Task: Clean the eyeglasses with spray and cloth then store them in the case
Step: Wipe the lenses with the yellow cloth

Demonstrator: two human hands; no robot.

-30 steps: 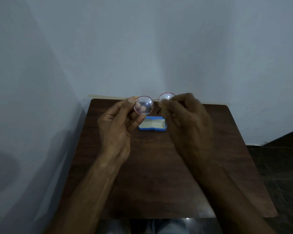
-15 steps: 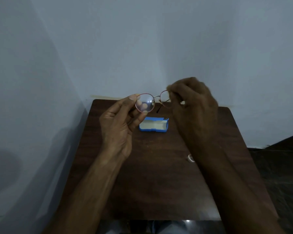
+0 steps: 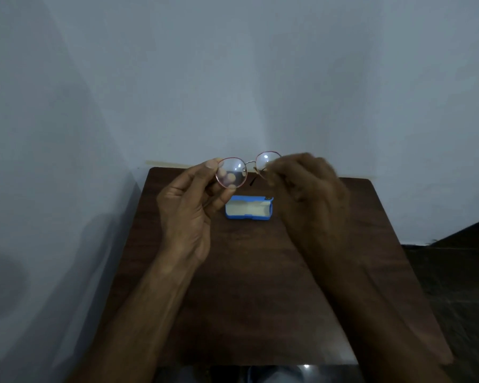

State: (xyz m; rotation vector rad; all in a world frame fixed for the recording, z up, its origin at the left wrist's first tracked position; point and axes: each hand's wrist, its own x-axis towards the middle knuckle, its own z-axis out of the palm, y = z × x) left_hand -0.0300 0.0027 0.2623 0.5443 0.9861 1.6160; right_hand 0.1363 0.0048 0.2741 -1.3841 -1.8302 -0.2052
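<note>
Round eyeglasses (image 3: pixel 233 172) with a thin red frame are held up above the far part of the table. My left hand (image 3: pixel 186 211) pinches the rim of the left lens between thumb and fingers. My right hand (image 3: pixel 307 194) is closed over the right lens, which it half hides; whether it holds a cloth I cannot tell. Below the glasses an open blue case (image 3: pixel 249 208) with a pale lining lies on the table. No spray bottle shows.
The dark wooden table (image 3: pixel 246 286) stands in a corner, with pale walls at the back and on the left. To the right the floor (image 3: pixel 459 272) is dark.
My right hand has come back down from its raised position onto the right lens. The glasses sit slightly lower. A small pale object seen on the table half a second ago is now behind my right forearm.
</note>
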